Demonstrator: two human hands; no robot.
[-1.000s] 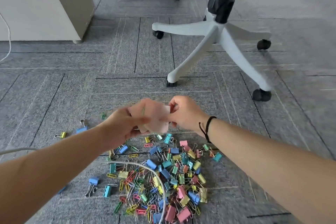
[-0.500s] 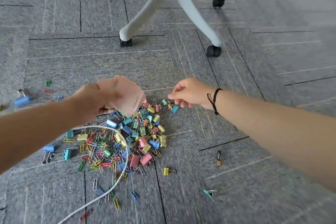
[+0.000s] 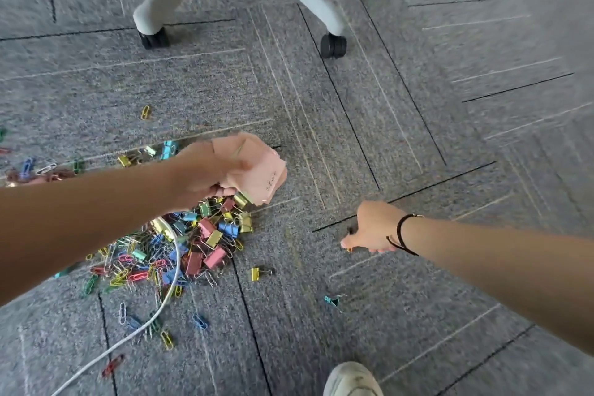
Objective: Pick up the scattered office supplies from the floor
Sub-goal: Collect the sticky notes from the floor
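1. Reaching low to the carpet, the right hand (image 3: 373, 230) has its fingertips down on a small dark and orange item (image 3: 349, 239); whether that grip has closed on it I cannot tell.
2. Held above the clip pile (image 3: 180, 247), the left hand (image 3: 205, 175) has its grip closed round a wad of pink notes (image 3: 257, 170).
3. Lying just nearer the person than the right hand are a lone yellow binder clip (image 3: 256, 273) and a teal binder clip (image 3: 331, 300); the right hand is the closer one to both.
4. My judgement: strays go first, then the pile.
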